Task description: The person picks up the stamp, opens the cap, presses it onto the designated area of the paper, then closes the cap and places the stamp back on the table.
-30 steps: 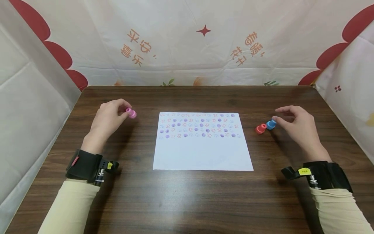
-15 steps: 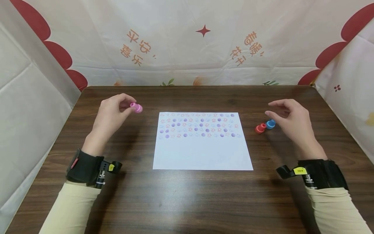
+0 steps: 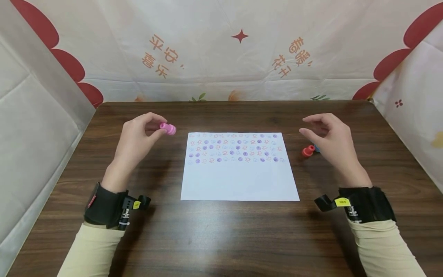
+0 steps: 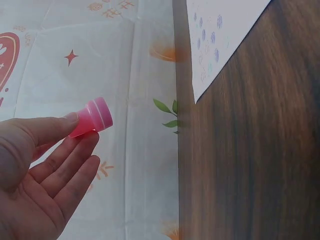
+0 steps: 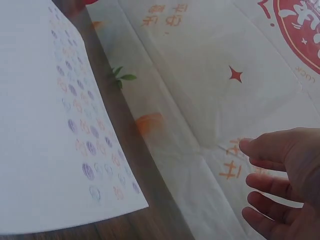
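Observation:
My left hand [image 3: 136, 140] pinches a pink toy stamp [image 3: 168, 129] between thumb and fingers, raised over the table left of the paper. In the left wrist view the stamp [image 4: 97, 116] shows its wide banded end pointing away from the hand. My right hand [image 3: 330, 140] holds nothing; its thumb and fingers are apart in the right wrist view. Below that hand a red stamp [image 3: 307, 151] stands on the table, and a blue stamp [image 3: 317, 149] beside it is mostly hidden by the hand. A white sheet of paper [image 3: 238, 181] lies between the hands, its upper half covered with rows of small purple, red and blue prints.
The dark wood table [image 3: 207, 238] reaches back to a pale printed cloth [image 3: 221, 57] hanging behind it. Cloth also hangs along the left and right sides. Each wrist wears a black strap with a small camera.
My left hand has carried the pink stamp up and to the right, toward the paper. The right hand has left the blue stamp and moved left and up, now partly covering it.

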Motion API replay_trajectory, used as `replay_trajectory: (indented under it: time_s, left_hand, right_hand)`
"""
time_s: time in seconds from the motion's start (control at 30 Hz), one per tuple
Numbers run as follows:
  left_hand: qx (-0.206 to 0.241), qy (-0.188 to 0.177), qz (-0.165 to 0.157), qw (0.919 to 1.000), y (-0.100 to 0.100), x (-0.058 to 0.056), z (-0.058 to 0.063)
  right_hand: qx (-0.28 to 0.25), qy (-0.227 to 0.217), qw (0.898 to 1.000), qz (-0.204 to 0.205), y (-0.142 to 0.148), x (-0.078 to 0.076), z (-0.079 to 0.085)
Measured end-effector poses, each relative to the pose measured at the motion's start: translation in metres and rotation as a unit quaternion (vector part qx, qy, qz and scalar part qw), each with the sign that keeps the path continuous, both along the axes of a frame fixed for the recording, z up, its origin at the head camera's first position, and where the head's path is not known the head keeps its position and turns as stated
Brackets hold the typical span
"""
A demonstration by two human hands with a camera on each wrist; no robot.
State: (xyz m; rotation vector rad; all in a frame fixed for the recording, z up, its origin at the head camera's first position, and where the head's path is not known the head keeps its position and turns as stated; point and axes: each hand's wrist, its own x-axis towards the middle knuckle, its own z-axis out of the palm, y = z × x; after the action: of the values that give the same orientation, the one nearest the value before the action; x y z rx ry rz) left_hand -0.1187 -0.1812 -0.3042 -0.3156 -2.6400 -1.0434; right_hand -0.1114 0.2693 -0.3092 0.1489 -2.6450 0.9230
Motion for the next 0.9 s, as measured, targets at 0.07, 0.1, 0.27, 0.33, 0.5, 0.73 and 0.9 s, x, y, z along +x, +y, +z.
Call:
replay_trajectory:
  time_s: [0.07,0.1,0.27,0.33,0.5,0.73,0.9]
  left_hand:
    - [0.002,0.002,-0.001,1.0,0.001,0.001,-0.002]
    - [0.005,0.002,-0.001,1.0,0.001,0.001,-0.003]
    - [0.015,0.005,-0.004,0.9999,0.002,0.002,-0.008]
    - [0.016,0.006,-0.003,0.9998,0.003,0.004,-0.008]
    - [0.023,0.014,-0.001,0.9996,0.004,0.006,-0.01]
    - [0.04,0.023,-0.011,0.9989,0.008,0.011,-0.012]
    - [0.056,0.017,-0.022,0.9981,0.012,0.013,-0.012]
  right_hand:
    - [-0.005,0.003,1.0,0.003,-0.003,-0.001,-0.002]
    - [-0.009,0.005,1.0,0.006,-0.005,-0.001,-0.002]
    - [-0.017,0.014,1.0,0.016,-0.011,-0.002,-0.006]
    - [-0.018,0.016,1.0,0.017,-0.013,-0.002,-0.007]
    - [-0.025,0.017,0.999,0.015,-0.015,-0.001,-0.009]
    - [-0.039,0.016,0.999,0.019,-0.018,0.0,-0.013]
    - [-0.043,0.016,0.999,0.029,-0.023,0.001,-0.013]
